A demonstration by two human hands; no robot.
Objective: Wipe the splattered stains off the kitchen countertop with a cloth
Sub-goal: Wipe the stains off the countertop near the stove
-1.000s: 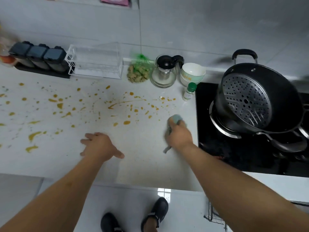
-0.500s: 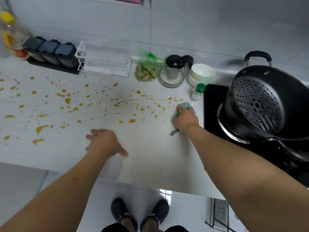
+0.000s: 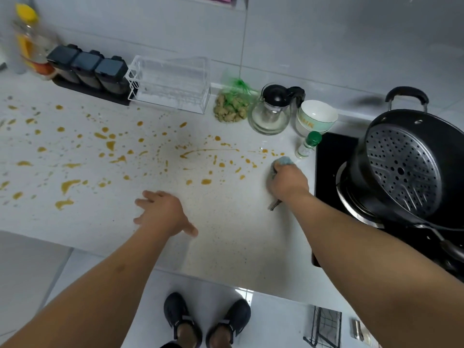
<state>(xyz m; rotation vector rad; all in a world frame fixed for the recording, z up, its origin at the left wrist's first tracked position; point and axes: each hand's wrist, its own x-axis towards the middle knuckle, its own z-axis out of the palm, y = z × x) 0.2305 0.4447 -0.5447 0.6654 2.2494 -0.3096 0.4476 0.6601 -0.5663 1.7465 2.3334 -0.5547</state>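
Right hand (image 3: 288,180) fingers clench cloth (image 3: 283,162) on countertop (image 3: 238,234); orange stains (image 3: 150,156) beyond fingertips mostly unwiped. Left hand (image 3: 163,214) flat, fingers spread.

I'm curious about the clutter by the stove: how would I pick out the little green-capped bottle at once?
Start at the black cooktop on the right, under the big dark pot. At its back left corner, on the white countertop, stands the small bottle, just in front of the white bowl. It alone is slim and clear with a green cap.
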